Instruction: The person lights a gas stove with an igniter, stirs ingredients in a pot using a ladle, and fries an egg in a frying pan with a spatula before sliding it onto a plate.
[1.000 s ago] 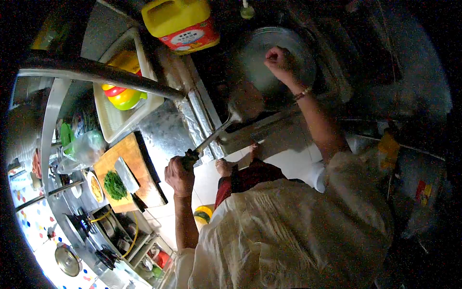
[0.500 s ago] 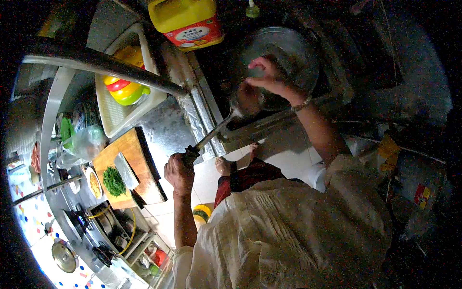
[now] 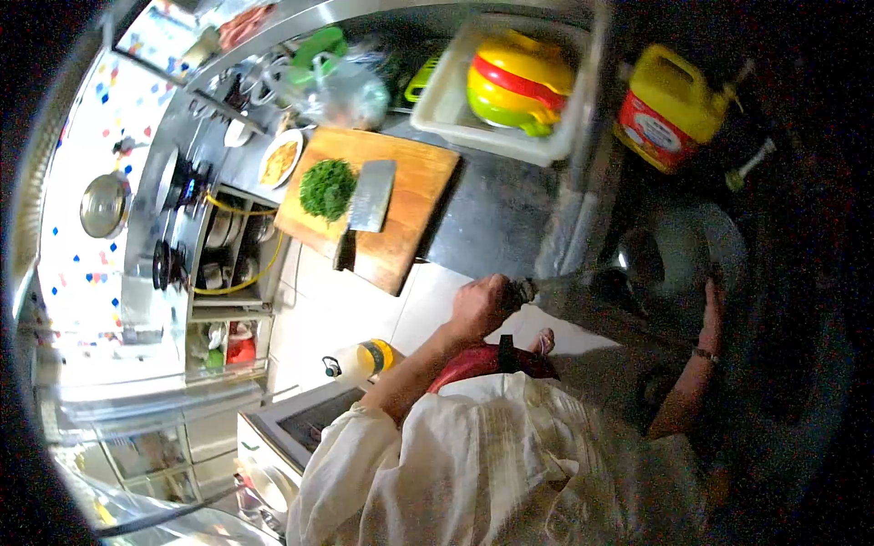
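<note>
My left hand (image 3: 482, 305) is closed round the black grip of a long-handled metal utensil (image 3: 596, 275). Its shaft points right, and its rounded, dark head lies in shadow by a large round basin (image 3: 696, 227). Stretched fingers of my right hand (image 3: 713, 314) lie along the near right side of that basin, in dim light. To the left, a wooden cutting board (image 3: 414, 196) carries a heap of chopped greens (image 3: 327, 189) and a cleaver (image 3: 372, 196) with a dark handle.
A white plastic bin (image 3: 437, 114) holds yellow, red and green bowls or lids (image 3: 519, 82). Beyond the basin stands a yellow jug (image 3: 669, 109). A plate of yellow food (image 3: 279, 159) sits beside the board; a gas burner (image 3: 188, 187) shows a blue flame. A yellow-banded bottle (image 3: 373, 357) stands below.
My view has swung left, so the board and stove show more fully. My right hand has gone from over the basin to its near right side. My left hand keeps its hold on the utensil.
</note>
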Demonstrator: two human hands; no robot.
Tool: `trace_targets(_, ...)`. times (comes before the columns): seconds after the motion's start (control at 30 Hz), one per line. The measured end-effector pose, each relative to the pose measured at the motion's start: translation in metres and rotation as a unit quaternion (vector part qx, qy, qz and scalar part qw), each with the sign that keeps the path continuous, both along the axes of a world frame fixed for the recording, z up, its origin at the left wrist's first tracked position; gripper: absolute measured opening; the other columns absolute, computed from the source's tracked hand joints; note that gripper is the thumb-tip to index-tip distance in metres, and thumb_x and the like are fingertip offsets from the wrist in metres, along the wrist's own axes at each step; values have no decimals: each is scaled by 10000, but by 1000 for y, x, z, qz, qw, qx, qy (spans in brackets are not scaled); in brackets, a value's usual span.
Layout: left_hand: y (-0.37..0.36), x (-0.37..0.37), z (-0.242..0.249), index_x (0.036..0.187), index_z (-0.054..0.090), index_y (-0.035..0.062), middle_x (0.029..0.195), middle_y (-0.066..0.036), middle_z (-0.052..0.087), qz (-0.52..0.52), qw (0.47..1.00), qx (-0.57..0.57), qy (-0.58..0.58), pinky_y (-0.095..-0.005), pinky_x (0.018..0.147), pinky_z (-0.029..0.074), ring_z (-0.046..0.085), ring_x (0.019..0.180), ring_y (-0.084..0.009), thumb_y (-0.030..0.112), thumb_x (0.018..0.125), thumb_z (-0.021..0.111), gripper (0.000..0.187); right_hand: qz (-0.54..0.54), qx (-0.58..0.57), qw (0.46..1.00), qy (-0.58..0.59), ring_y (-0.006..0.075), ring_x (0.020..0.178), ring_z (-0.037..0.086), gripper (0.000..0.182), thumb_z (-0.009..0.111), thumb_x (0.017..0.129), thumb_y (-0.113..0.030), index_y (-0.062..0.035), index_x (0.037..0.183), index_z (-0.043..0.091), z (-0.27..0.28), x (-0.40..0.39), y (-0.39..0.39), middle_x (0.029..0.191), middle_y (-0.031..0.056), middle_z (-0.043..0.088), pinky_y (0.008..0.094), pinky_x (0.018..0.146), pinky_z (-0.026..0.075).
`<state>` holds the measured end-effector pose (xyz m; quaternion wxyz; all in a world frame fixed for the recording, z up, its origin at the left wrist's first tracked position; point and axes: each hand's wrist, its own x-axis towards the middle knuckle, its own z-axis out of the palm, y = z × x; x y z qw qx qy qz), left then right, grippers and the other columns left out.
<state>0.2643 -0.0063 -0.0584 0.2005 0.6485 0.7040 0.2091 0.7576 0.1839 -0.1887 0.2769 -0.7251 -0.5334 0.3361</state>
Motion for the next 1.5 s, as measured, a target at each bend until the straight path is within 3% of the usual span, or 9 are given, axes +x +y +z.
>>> trace_targets(0.27,-83,-122,18,870,533,52,756,-166,596,254,957,-13,-141,-401,608,455,585,694,-345,297,626,775,422,-52,70,973,215,246,1252,360,468,398,876,-15,-67,1339,359,40,-179,-39,1412,123,289,419,1048,259)
trace_targets(0.33,-106,-180,1,869,545,46,710,-160,575,322,936,47,-136,-387,585,446,575,656,-324,299,624,773,419,40,223,968,110,209,1205,406,465,489,888,-183,-64,1323,376,47,-229,-55,1358,102,380,367,1024,295)
trace_targets(0.8,-74,-489,-37,813,485,31,737,-198,609,405,906,65,107,-468,587,460,597,682,-379,323,684,690,379,138,65,983,102,174,952,583,363,504,893,-312,7,1007,634,167,-526,-126,940,106,645,348,909,402)
trace_targets(0.97,-58,-517,-64,882,482,32,785,-176,600,384,912,-12,145,-468,593,466,596,724,-368,128,771,531,155,160,151,955,198,160,893,572,178,575,835,-98,4,977,605,137,-566,-84,977,81,608,306,862,428)
trace_targets(1.1,-55,-527,-64,908,500,4,872,-214,572,354,930,4,101,-474,652,464,575,803,-382,248,729,641,334,50,240,967,69,197,954,550,242,505,789,68,-6,1018,519,93,-557,-45,1043,87,573,313,866,426)
trace_targets(1.2,-61,-539,-62,923,537,-26,951,-240,543,298,946,74,105,-459,711,459,559,848,-390,330,728,663,425,-7,288,957,-35,201,900,553,146,511,895,-140,-10,912,576,86,-528,-40,952,77,594,311,818,437)
trace_targets(1.23,-62,-543,-56,948,544,-32,972,-235,542,308,946,53,85,-453,743,454,553,872,-386,338,732,659,443,-79,148,980,-110,218,921,561,275,487,915,-237,7,979,598,128,-552,-54,985,104,608,331,838,433)
trace_targets(1.33,-47,-557,-17,1144,490,-48,1153,-237,494,288,952,104,2,-425,903,403,493,1052,-378,317,776,627,535,-15,117,991,71,259,1002,558,524,443,904,-419,46,1115,562,107,-565,-44,1101,162,588,376,895,408)
trace_targets(1.5,-28,-566,102,1276,348,-14,1322,-205,352,27,934,342,-97,-414,1024,286,359,1222,-343,149,806,570,545,122,15,874,470,199,1066,521,553,476,893,-387,-10,1289,393,184,-832,-114,1233,134,497,338,919,401)
